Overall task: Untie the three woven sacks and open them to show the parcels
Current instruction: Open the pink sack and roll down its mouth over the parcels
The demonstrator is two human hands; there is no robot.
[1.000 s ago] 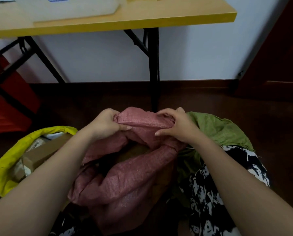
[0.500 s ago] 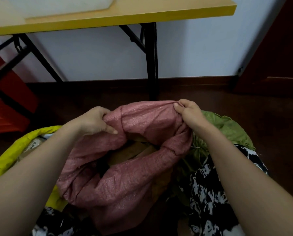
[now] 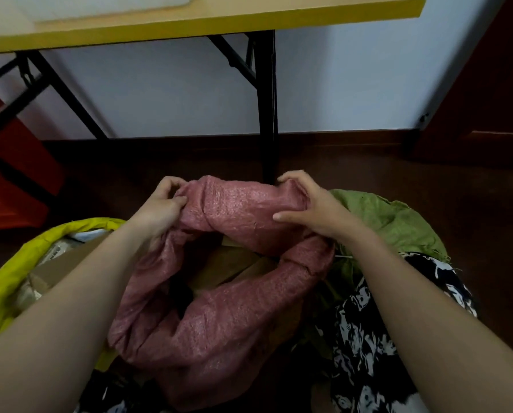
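A pink woven sack [image 3: 219,332] sits on the floor in front of me with its mouth open, and brown cardboard parcels [image 3: 228,266] show inside. My left hand [image 3: 160,207] grips the rolled far rim at its left end. At the rim's right end my right hand [image 3: 312,207] holds the same roll. A yellow sack [image 3: 14,275] to the left is open and shows a cardboard box [image 3: 58,263] and other parcels. Behind my right arm lies a green sack [image 3: 395,222]; its mouth is hidden.
A yellow-edged folding table [image 3: 207,22] stands ahead against the white wall; its black leg [image 3: 267,114] comes down just beyond the pink sack. Something red [image 3: 11,174] stands at the far left. Black-and-white patterned cloth [image 3: 365,338] lies at lower right. The floor is dark wood.
The hands have moved further apart along the pink sack's far rim and rolled it outward. The mouth is wider and more of the cardboard inside shows.
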